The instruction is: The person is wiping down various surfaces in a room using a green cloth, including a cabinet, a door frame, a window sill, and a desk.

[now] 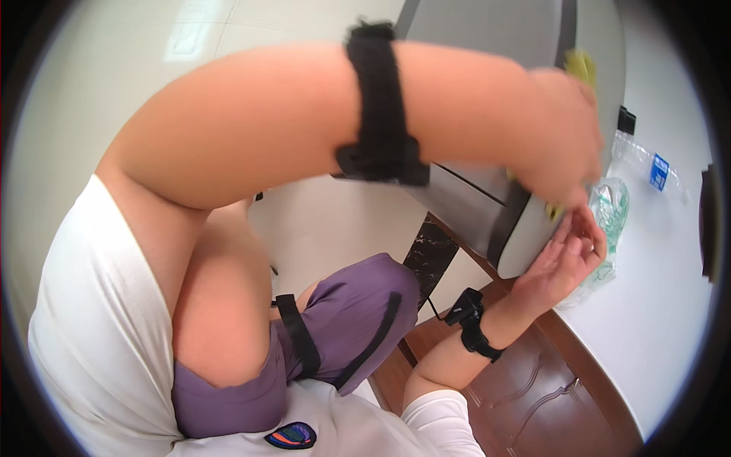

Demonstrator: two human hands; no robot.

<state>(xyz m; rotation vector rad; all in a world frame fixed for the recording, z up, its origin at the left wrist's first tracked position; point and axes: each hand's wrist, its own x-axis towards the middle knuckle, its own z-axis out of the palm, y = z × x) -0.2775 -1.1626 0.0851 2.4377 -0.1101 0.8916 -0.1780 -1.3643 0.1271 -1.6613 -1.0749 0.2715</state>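
Note:
My left hand (562, 137) is blurred and lies over a large grey case with dark trim (485, 34). Its fingers are closed around something yellow, perhaps a cloth (581, 65), which sticks out past the knuckles. A smaller yellow bit (553, 211) shows below this hand, at the case's light grey side. My right hand (562, 260) rests along the case's near corner, palm partly turned up and fingers bent. Its fingertips come up close to the left hand; whether they grip anything is hidden.
The white tabletop (639, 320) holds a crumpled clear plastic bag with green print (608, 228), a clear plastic bottle with a blue label (645, 163) and a small black object (626, 120). Brown wooden cabinet panels (525, 394) stand beneath. A black marbled panel (431, 254) is beside my knee.

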